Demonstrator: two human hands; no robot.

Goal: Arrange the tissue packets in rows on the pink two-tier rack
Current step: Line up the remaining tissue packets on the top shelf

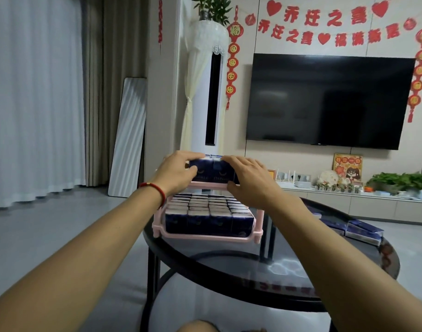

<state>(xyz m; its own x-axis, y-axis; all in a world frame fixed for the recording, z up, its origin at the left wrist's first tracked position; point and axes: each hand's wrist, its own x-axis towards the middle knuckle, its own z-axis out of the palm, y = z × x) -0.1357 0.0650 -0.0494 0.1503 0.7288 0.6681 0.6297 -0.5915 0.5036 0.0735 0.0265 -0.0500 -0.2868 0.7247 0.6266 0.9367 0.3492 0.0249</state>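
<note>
Two hands are holding a row of dark blue tissue packets on the top tier of the pink rack.

The left hand (179, 172) and the right hand (247, 179) are gripping the top-tier packets (211, 173) from either end, fingers curled over the upper edges and thumbs set against the front faces, so the row is standing upright between them at the front of the upper shelf. The pink rack (259, 232) is sitting on a round dark glass table (289, 283), and its lower tier is holding lower-tier packets (208, 210) packed upright in tight rows (how many I cannot tell). Loose packets (363, 233) are lying on the table's right side, well apart from the rack. A red bracelet (155, 189) is circling the left wrist.
</note>
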